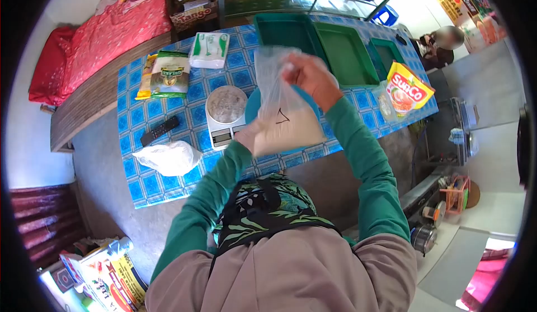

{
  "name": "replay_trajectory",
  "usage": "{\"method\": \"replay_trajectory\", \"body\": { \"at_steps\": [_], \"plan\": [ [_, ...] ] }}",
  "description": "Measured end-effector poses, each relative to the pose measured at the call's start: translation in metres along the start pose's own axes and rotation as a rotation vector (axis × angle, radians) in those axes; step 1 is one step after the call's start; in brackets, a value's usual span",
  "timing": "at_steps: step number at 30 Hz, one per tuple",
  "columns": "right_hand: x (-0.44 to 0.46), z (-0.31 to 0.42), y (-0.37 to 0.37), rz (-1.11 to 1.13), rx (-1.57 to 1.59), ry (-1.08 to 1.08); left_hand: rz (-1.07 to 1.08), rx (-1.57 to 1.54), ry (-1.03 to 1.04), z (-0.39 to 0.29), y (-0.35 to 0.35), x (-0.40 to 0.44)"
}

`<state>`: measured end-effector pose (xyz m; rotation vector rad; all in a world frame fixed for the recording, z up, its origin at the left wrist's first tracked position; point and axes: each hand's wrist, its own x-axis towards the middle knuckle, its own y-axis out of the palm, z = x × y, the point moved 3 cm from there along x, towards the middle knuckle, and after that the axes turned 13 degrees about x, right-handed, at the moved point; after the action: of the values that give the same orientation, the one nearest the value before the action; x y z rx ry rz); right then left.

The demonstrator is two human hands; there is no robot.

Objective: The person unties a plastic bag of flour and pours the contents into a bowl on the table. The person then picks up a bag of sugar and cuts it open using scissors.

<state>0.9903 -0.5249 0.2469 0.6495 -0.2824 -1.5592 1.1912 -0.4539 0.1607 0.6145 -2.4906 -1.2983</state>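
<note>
A clear plastic bag of pale grainy stuff (293,130), with a black handwritten mark on its front, is held up over the near side of the table. My right hand (313,78) pinches the bag's upper part, fingers closed. Low on its left side, my left hand (247,137) grips the bag, its fingers partly hidden. Behind the bag, a blue basin (251,104) shows only at its rim. Just left of it stands a white kitchen scale (219,126) with a round metal-looking plate.
On the blue checked tablecloth (196,124) lie a white bag (169,158), a remote control (160,131), Gulaku packets (170,75), a tissue pack (209,50) and a SunCo pouch (408,91). Green trays (347,55) stand at the back. Another person (439,46) is at the far right.
</note>
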Motion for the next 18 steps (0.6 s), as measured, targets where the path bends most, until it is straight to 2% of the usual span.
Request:
{"method": "replay_trajectory", "body": {
  "at_steps": [1, 3, 5, 8, 9, 11, 12, 13, 14, 16, 18],
  "plan": [
    [-0.007, -0.016, -0.014, 0.011, -0.021, 0.056, 0.005, -0.003, -0.013, 0.021, -0.009, 0.001],
    [-0.054, -0.028, -0.022, -0.219, -0.280, 0.171, -0.288, -0.269, -0.275, 0.055, -0.019, 0.007],
    [-0.086, -0.041, -0.034, -0.087, -0.150, 0.019, -0.253, -0.310, -0.258, 0.045, 0.002, 0.014],
    [-0.123, -0.025, -0.028, 0.028, -0.314, 0.165, -0.183, -0.311, -0.229, 0.041, 0.007, 0.018],
    [-0.123, -0.028, -0.031, 0.032, -0.308, 0.168, -0.131, -0.267, -0.210, 0.038, 0.006, 0.022],
    [-0.123, -0.032, -0.037, 0.036, -0.540, 0.045, -0.134, -0.280, -0.238, 0.024, 0.017, 0.028],
    [-0.120, -0.036, -0.044, 0.035, -0.536, 0.044, -0.129, -0.296, -0.263, 0.016, 0.026, 0.030],
    [-0.111, -0.037, -0.053, -0.074, -0.428, -0.007, -0.129, -0.292, -0.264, 0.007, 0.033, 0.032],
    [-0.104, -0.035, -0.062, -0.181, -0.321, -0.057, -0.167, -0.303, -0.279, -0.001, 0.039, 0.033],
    [-0.097, -0.027, -0.062, -0.206, -0.314, -0.080, -0.207, -0.312, -0.286, -0.017, 0.050, 0.031],
    [-0.088, -0.021, -0.058, -0.229, -0.302, -0.099, -0.474, -0.058, -0.212, -0.032, 0.048, 0.022]
  ]
}}
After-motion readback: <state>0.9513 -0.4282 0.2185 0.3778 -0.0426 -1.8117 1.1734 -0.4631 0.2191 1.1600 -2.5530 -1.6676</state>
